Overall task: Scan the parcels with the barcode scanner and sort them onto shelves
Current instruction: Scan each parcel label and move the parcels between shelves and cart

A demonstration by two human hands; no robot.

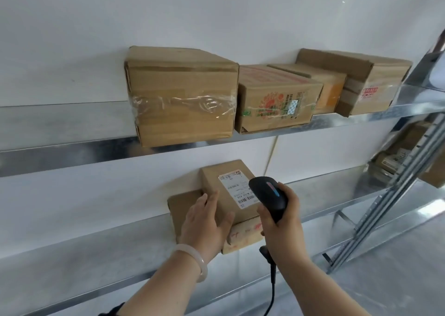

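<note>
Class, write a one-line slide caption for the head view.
Right hand aims a barcode scanner at a labelled parcel the left hand steadies on a shelf.

Both bare forearms run up from the bottom of the view and reach past the front edge of the lower shelf (72, 274). Left hand (207, 221): palm down, fingers straight and together, thumb spread to the right, laid flat on the left side of the small parcel (231, 195). Pale bangle (192, 260) on the left wrist. Right hand (281, 219): fingers curled round the handle of the barcode scanner (268, 192), scanner head tipped forward and down. Hands are near each other, not touching.
</note>
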